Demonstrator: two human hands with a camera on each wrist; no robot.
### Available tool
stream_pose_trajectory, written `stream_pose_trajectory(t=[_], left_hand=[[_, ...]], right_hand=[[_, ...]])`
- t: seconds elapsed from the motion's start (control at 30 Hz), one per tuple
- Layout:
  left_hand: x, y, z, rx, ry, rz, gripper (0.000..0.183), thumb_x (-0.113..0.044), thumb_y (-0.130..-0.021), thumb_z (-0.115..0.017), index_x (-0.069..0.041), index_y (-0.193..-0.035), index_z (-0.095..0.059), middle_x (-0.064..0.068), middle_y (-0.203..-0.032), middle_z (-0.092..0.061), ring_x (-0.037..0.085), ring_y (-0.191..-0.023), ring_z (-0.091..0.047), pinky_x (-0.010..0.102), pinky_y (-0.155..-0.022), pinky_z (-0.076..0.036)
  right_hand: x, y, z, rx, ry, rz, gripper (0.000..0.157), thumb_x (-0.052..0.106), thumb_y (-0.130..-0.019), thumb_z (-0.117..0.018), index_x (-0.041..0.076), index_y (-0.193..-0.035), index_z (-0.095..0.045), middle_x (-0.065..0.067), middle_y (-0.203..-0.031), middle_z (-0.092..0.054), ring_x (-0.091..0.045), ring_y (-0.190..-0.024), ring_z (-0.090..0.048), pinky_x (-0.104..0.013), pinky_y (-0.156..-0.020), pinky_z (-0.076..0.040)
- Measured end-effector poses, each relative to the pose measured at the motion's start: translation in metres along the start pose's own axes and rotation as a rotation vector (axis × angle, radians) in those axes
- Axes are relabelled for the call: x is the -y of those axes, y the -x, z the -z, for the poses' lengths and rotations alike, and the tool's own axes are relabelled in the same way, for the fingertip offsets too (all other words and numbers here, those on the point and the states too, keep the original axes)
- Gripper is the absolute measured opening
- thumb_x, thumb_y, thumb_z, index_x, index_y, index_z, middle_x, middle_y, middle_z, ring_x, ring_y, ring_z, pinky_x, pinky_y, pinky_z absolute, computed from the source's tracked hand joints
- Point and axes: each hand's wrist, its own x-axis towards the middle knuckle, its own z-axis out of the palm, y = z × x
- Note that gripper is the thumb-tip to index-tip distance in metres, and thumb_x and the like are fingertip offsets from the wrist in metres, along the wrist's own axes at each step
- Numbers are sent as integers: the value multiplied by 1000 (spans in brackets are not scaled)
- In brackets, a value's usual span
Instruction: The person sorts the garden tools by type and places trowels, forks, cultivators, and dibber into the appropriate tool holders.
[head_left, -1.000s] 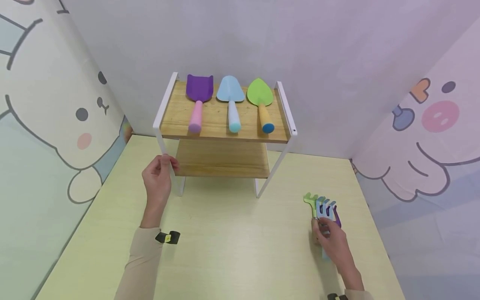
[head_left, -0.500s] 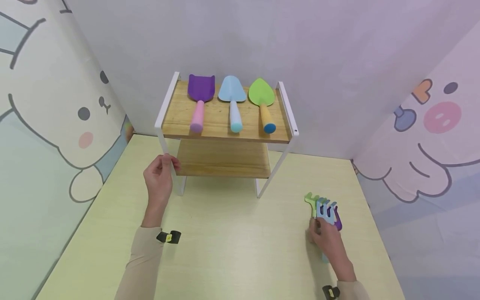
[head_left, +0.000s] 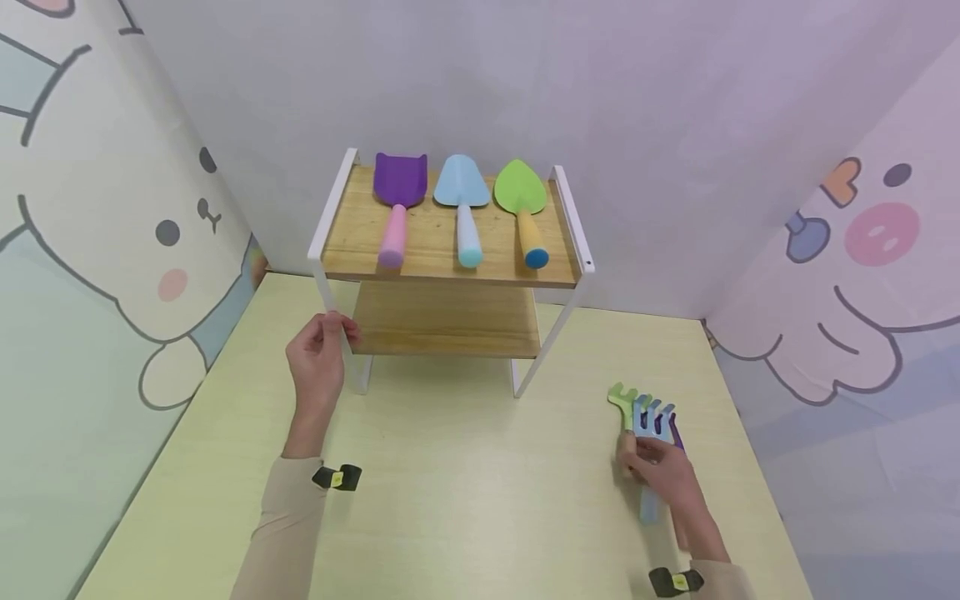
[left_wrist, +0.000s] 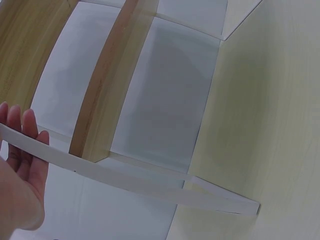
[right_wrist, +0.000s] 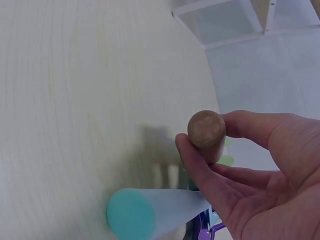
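My left hand (head_left: 317, 354) grips the white left front leg (left_wrist: 115, 176) of a two-tier shelf, fingers behind it. On the right, my right hand (head_left: 667, 475) pinches the wooden handle (right_wrist: 206, 131) of a small green hand rake (head_left: 621, 397) between thumb and fingers. Beside and partly under that hand lie a light blue hand rake (head_left: 649, 418) with a teal-ended handle (right_wrist: 131, 214) and a purple hand rake (head_left: 677, 429). The rakes overlap in the head view. My palm and wrist hide parts of their handles.
On the shelf's top board (head_left: 345, 237) lie a purple shovel (head_left: 401, 179), a light blue trowel (head_left: 461, 182) and a green trowel (head_left: 520, 187), handles forward. Below is the lower board (head_left: 446, 318). Printed curtains stand behind and at both sides of the pale table (head_left: 450, 492).
The right hand shifts slightly left, then back right, still pinching the green rake's handle. The purple rake's handle end now shows beside the wrist. The left hand stays on the shelf leg.
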Motion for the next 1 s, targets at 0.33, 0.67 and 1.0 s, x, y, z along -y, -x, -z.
stream_pose_trajectory(t=[0.33,0.67,1.0], left_hand=[[-6,1,-3,0,6,-6,37,-9,-109,-51,20,-88,-61,2,-79,-71,12,-67,-67,21,-71,-56],[-26,5,-7,9,-5,-4,40,-11,-108,-53,21,-88,-60,1,-79,-71,16,-68,-66,21,-70,-55],[-4,0,-1,4,-2,11,37,-10,-109,-51,20,-89,-61,-2,-80,-70,13,-68,-66,20,-70,-56]], right_hand=[[-5,7,3,94,-350,-86,70,29,-95,-77,-7,-147,-47,-27,-134,-62,-15,-97,-73,-29,-84,-60],[0,17,-5,106,-382,-84,72,35,-92,-79,2,-148,-49,-26,-143,-56,-17,-107,-71,-28,-86,-59],[9,25,-14,93,-463,26,60,19,-94,-78,-3,-143,-53,-29,-134,-62,-21,-94,-76,-33,-80,-62]])
